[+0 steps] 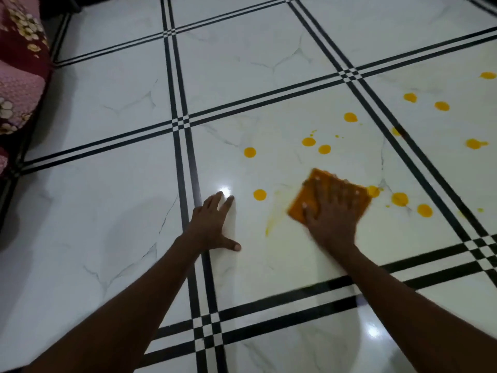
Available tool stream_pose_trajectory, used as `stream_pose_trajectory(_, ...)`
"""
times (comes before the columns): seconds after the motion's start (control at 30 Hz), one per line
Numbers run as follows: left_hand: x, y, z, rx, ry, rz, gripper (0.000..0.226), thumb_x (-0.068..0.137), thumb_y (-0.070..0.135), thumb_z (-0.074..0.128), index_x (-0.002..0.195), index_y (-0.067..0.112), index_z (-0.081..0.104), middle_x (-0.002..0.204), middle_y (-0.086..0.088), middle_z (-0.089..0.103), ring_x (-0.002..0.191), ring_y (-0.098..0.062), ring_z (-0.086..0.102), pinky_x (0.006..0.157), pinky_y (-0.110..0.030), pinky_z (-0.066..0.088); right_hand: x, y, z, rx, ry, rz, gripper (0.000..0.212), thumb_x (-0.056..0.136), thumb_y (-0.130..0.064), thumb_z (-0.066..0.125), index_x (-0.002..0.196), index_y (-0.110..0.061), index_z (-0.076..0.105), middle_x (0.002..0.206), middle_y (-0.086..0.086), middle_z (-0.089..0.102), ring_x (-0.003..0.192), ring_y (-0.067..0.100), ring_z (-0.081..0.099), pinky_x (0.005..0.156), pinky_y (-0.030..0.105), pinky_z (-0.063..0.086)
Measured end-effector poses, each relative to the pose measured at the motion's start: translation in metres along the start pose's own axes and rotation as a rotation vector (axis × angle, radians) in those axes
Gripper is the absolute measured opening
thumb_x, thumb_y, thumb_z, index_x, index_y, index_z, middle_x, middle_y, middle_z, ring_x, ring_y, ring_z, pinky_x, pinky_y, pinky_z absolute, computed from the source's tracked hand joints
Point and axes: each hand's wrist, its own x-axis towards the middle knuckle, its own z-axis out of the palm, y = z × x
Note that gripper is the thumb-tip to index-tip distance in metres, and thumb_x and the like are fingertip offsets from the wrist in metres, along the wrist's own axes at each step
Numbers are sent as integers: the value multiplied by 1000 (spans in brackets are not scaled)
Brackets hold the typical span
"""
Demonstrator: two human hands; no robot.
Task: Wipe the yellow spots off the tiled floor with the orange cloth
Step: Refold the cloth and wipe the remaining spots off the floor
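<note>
My right hand [332, 211] presses flat on the folded orange cloth [317, 181], fingers spread, on the white tiled floor [107, 184]. A faint yellow smear [273, 219] trails to the cloth's left. Several round yellow spots dot the tile: one [259, 194] left of the cloth, one [250, 152] farther up, a pair [308, 142] above the cloth, more [400, 199] to its right and others [442, 106] on the far-right tile. My left hand [215, 224] rests flat on the floor, fingers straight, holding nothing.
Black double stripes [185, 157] cross the white marble-look tiles. A maroon and pink flowered fabric [18, 63], like bedding, lies at the left edge. A light glare [224, 190] reflects near my left fingertips.
</note>
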Motion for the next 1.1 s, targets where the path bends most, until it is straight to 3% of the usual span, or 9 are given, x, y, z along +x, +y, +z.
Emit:
stream_pose_trajectory(0.1,3,-5,2,-12,10,18,134,63,74,74,159,26,-7,166,-6,-13,153,-27,-7,120,-51,10,-65,-34,-2,23,61,164,81,89,-53,40,162,-22,21,167,20,20,153,44,17,123,63,6)
stream_pose_trajectory(0.27,14,-27,-10,-182,105,25,107,75,42,82,158,22,18,166,-3,15,151,-25,14,121,-48,22,-52,-94,20,46,-21,-392,79,94,-58,42,162,-26,19,169,15,14,155,41,12,123,63,6)
stream_pose_trajectory(0.4,20,-44,-13,-166,133,-30,129,63,56,86,160,19,10,166,-10,6,152,-31,7,123,-47,17,30,-58,19,-15,8,2,79,91,-58,37,161,-24,23,165,17,26,152,42,21,120,64,13)
stream_pose_trajectory(0.53,34,-53,-12,-38,16,-14,153,50,70,84,158,21,-13,165,-11,-17,153,-31,-13,120,-55,4,-40,-84,8,58,92,358,79,95,-53,36,162,-18,16,166,24,17,152,47,13,121,66,9)
stream_pose_trajectory(0.63,52,-57,-22,6,-50,3,160,46,72,85,155,23,-22,162,-13,-27,150,-32,-24,120,-55,-3,-74,-136,19,86,13,29,80,95,-55,37,163,-22,10,169,20,8,155,44,3,123,64,1)
stream_pose_trajectory(0.73,63,-58,-25,74,-60,18,161,47,72,84,154,22,-25,160,-14,-31,148,-35,-27,120,-54,-4,15,-139,37,35,-12,-348,79,94,-56,45,162,-26,19,169,15,15,155,40,12,122,63,8)
stream_pose_trajectory(0.83,61,-58,-22,60,-39,24,161,48,69,86,154,21,-25,159,-16,-32,148,-36,-26,120,-53,-3,90,-99,34,-48,5,-123,77,94,-58,40,161,-26,21,167,15,23,153,40,19,121,62,14)
stream_pose_trajectory(0.97,58,-51,-32,49,-26,-18,163,45,66,88,154,21,-25,160,-15,-31,149,-36,-24,120,-55,0,20,-82,8,-54,39,126,81,91,-53,42,162,-22,18,166,21,21,152,45,19,120,65,13)
stream_pose_trajectory(1.1,56,-46,-37,51,-54,-32,162,48,66,88,154,21,-25,160,-15,-33,148,-36,-25,122,-57,1,-51,-124,12,5,-91,-185,80,94,-53,44,163,-24,14,169,18,10,156,42,6,122,65,8)
